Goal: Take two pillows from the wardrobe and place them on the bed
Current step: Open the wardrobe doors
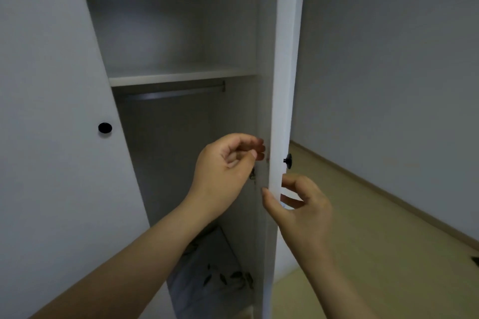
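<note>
At the far left stands the closed wardrobe door (51, 111), white, with a round black knob (105, 127) near its inner edge. Beside it the wardrobe (181, 33) gapes open: a bare white shelf (181, 77) crosses it, with a metal hanging rail (176, 93) just beneath. Low down on the wardrobe floor lies a pillow (215, 274), pale with a dark leaf print, partly hidden behind the left forearm; whether a second one lies with it cannot be told. The left hand (223, 166) is raised inside the opening, fingers curled loosely near the inner face of the open door (281, 85), its grip released and holding nothing. That door stands edge-on, a black knob (287, 160) on its outer face. The right hand (300, 204) grasps the door's edge below the knob, thumb on the inner side, fingers on the outer. To the right, beige floor (375, 241) meets a grey wall (388, 59).
</note>
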The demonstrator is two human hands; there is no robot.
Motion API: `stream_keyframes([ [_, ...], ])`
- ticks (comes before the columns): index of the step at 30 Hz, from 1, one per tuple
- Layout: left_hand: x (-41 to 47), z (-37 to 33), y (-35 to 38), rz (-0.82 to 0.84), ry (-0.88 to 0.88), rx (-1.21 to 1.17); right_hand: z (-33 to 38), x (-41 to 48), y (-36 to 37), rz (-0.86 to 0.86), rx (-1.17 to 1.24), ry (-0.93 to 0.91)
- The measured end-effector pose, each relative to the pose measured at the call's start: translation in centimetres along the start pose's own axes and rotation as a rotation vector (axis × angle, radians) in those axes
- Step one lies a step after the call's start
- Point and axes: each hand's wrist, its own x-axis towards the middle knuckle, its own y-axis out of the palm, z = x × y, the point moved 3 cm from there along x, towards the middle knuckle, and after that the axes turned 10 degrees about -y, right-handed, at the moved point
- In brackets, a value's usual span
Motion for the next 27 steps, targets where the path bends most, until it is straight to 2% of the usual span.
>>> stream_keyframes([
  [8,0.8,2.6,3.1,-0.093,-0.140,-0.016,-1.7,0.9,-4.6,-0.120,-0.047,0.072],
  [16,1.0,3.4,6.4,-0.038,-0.181,0.053,-6.6,3.0,-10.5,-0.211,-0.122,0.190],
  [27,0.8,2.9,9.3,-0.005,-0.166,0.105,-9.0,4.9,-13.2,-0.179,-0.093,0.202],
])
